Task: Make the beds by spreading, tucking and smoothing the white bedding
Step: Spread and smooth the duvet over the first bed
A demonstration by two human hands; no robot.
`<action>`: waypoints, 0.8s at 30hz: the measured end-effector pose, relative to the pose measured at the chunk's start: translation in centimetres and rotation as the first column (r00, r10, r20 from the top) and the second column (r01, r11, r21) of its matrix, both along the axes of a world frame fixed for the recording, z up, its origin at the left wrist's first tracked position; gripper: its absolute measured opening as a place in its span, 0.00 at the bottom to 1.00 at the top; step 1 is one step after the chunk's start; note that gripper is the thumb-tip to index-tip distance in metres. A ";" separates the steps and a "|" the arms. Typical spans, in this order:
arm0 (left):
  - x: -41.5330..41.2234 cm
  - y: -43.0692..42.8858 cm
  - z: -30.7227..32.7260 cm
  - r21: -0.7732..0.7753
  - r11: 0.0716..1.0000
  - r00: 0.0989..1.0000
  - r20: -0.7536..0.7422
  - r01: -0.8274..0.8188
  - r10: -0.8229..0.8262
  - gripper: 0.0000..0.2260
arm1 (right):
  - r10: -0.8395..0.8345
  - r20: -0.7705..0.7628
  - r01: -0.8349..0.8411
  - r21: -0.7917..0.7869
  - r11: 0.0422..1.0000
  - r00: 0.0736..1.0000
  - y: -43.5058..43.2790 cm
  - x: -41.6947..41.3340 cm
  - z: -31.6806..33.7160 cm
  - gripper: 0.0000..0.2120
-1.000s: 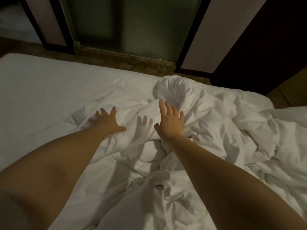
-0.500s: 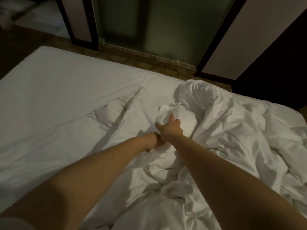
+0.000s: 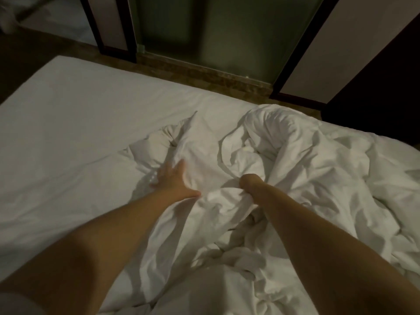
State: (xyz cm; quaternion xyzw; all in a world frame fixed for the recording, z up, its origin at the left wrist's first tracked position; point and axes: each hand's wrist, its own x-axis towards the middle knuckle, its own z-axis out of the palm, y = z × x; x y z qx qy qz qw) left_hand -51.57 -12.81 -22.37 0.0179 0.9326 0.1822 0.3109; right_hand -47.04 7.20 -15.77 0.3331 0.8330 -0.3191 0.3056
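A white duvet [image 3: 302, 169] lies crumpled in a heap over the right half of the bed, with a rolled hump at its far end. The bed's white sheet [image 3: 68, 137] is flat and mostly smooth on the left. My left hand [image 3: 173, 180] lies flat on the duvet's left edge, fingers spread and pointing away. My right hand [image 3: 250, 181] is a closed fist gripping a bunch of the duvet near the middle of the bed. Both bare forearms reach in from the bottom of the view.
Beyond the bed's far edge runs a strip of brown floor [image 3: 204, 71], then a frosted glass door [image 3: 204, 30] in dark frames. A dark cabinet [image 3: 381, 87] stands at the far right. Another white bed corner [image 3: 56, 21] shows at the top left.
My left hand has come out from beside the right wrist and moved left, flattening on the cloth. My right hand has closed on the duvet, and a flat panel now lies spread between them.
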 end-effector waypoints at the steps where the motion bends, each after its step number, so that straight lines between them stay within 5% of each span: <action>1: -0.1 -0.2 -0.7 0.101 0.979 0.979 0.116 -0.180 0.168 0.55 | -0.178 -0.010 0.176 -0.105 0.979 0.984 0.7 -0.2 0.0 0.12; 4: 1.1 0.0 -1.5 0.313 0.771 0.768 0.550 -0.554 0.329 0.47 | -0.480 0.088 0.483 -0.289 0.826 0.873 1.5 0.7 0.2 0.04; 6: 1.0 -0.1 -0.8 0.331 0.774 0.790 0.517 -0.540 0.330 0.27 | -0.553 0.130 0.564 -0.305 0.767 0.823 1.2 1.6 -0.8 0.09; 10: -0.8 -1.5 2.8 0.530 0.623 0.793 0.550 -0.575 0.264 0.18 | -0.618 0.069 0.620 -0.165 0.767 0.783 -0.6 3.2 -3.0 0.43; 11: -1.4 -2.1 3.9 0.570 0.590 0.800 0.549 -0.571 0.244 0.20 | -0.707 0.059 0.696 -0.251 0.673 0.705 -1.5 3.1 -3.1 0.40; 13: -2.4 -3.8 5.2 0.614 0.526 0.801 0.534 -0.588 0.271 0.19 | -0.797 0.074 0.716 -0.495 0.492 0.599 -3.1 1.4 -3.4 0.13; 14: -2.7 -5.0 5.6 0.626 0.470 0.781 0.542 -0.622 0.312 0.19 | -0.829 0.055 0.697 -0.573 0.431 0.557 -3.7 0.4 -3.1 0.05; 18: -4.4 -9.6 7.2 0.654 0.250 0.678 0.557 -0.714 0.480 0.15 | -0.849 -0.046 0.526 -0.766 0.368 0.527 -6.4 -5.3 2.3 0.13; 21: -9.3 -14.2 13.5 0.756 0.093 0.621 0.454 -0.648 0.639 0.14 | -0.732 -0.260 0.249 -0.825 0.507 0.630 -10.9 -13.5 10.7 0.13; 24: -18.9 -24.3 21.2 0.885 0.058 0.561 0.240 -0.462 0.792 0.28 | -0.510 -0.521 -0.123 -0.772 0.624 0.685 -19.3 -22.5 21.7 0.02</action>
